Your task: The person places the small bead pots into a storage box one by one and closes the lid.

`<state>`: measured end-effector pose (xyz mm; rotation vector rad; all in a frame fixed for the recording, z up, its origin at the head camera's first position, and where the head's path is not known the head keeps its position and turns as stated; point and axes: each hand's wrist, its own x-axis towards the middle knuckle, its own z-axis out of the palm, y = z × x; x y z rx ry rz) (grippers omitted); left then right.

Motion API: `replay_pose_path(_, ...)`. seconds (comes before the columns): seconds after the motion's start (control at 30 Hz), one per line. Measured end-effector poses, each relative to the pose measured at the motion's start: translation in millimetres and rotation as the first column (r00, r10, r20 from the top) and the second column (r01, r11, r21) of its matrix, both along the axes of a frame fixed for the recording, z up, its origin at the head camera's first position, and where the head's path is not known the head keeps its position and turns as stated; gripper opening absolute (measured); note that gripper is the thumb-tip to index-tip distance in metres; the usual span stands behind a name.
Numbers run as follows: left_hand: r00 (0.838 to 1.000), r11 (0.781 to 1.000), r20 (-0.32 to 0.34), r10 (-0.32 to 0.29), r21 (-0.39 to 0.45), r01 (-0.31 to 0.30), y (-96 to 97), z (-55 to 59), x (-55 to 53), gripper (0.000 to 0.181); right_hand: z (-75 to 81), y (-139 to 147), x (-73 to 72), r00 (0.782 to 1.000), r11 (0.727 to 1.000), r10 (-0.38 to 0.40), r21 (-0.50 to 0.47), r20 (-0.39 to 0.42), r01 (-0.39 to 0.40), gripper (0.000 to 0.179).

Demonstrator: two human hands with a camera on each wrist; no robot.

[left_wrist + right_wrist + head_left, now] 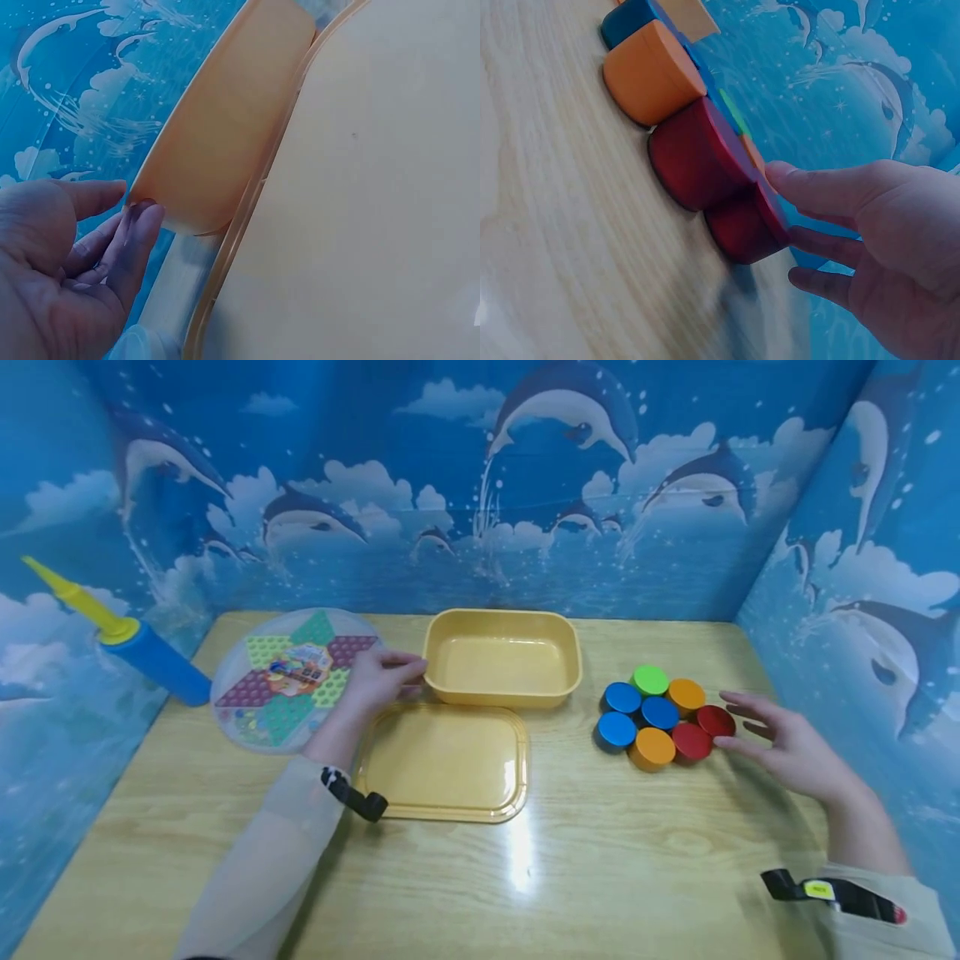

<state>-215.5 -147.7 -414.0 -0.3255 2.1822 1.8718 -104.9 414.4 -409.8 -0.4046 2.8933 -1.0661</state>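
A yellow plastic box [502, 662] stands at the back middle, and its lid-like flat yellow piece [446, 764] lies in front of it. My left hand [381, 681] is at the box's left end. Its fingertips touch the box [217, 112] near the rim in the left wrist view, fingers relaxed. On the right sits a group of short round cylinders: one green [649, 680], two orange [652, 749], two red [692, 742] and three blue [616, 731]. Beside the red ones, my right hand [787, 747] has its fingers spread, with nothing held.
A round Chinese checkers board [270, 639] with a clear cover lies at the left, partly beneath my left forearm. A blue hand pump [157, 664] with a yellow nozzle leans by the left wall. Dolphin-printed cloth [480, 560] encloses the wooden table [600, 860] at the back and sides.
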Motion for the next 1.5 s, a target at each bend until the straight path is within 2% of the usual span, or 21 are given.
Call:
replay_pose_path(0.17, 0.999, 0.999, 0.039, 0.031, 0.016, -0.031, -0.2, -3.6, -4.1, 0.035, -5.5, 1.2, -3.9, 0.999, 0.999, 0.034, 0.018, 0.015, -0.035, 0.063)
replay_pose_path(0.33, 0.996, 0.996, 0.073, 0.05, 0.072, -0.056, 1.5, -6.0, -5.8, 0.035, -16.5, 6.3, -4.8, 1.0, 0.998, 0.022, 0.055, 0.019, -0.023, 0.062)
replay_pose_path(0.5, 0.995, 0.993, 0.079, 0.057, 0.099, -0.064, 2.6, -6.6, -6.3, 0.035, -24.6, 6.2, -7.4, 1.0, 0.998, 0.005, 0.058, 0.018, -0.006, 0.065)
replay_pose_path(0.67, 0.994, 0.991, 0.088, 0.069, 0.105, -0.078, 3.5, -7.0, -6.0, 0.035, -25.3, 3.6, -7.4, 0.999, 0.998, -0.024, 0.056, 0.021, 0.022, 0.065)
replay_pose_path(0.9, 0.992, 0.98, 0.077, 0.101, 0.165, -0.113, 6.8, -9.3, -6.5, 0.037, -26.1, 6.7, -5.0, 0.999, 0.999, -0.048, 0.022, 0.005, 0.048, 0.064)
replay_pose_path(1.03, 0.99, 0.973, 0.078, 0.118, 0.191, -0.131, 7.1, -10.5, -6.6, 0.036, -22.1, 7.7, -3.8, 0.997, 0.996, -0.083, 0.007, 0.004, 0.083, 0.067)
replay_pose_path(1.23, 0.99, 0.97, 0.072, 0.121, 0.205, -0.133, 6.7, -13.6, -6.7, 0.038, -7.5, 7.8, -3.3, 0.989, 0.99, -0.143, 0.023, 0.05, 0.142, 0.074)
replay_pose_path(1.5, 0.991, 0.973, 0.068, 0.113, 0.196, -0.125, 6.9, -13.8, -7.1, 0.038, 20.0, -4.4, -8.9, 0.99, 0.99, -0.14, 0.033, -0.023, 0.14, 0.071)
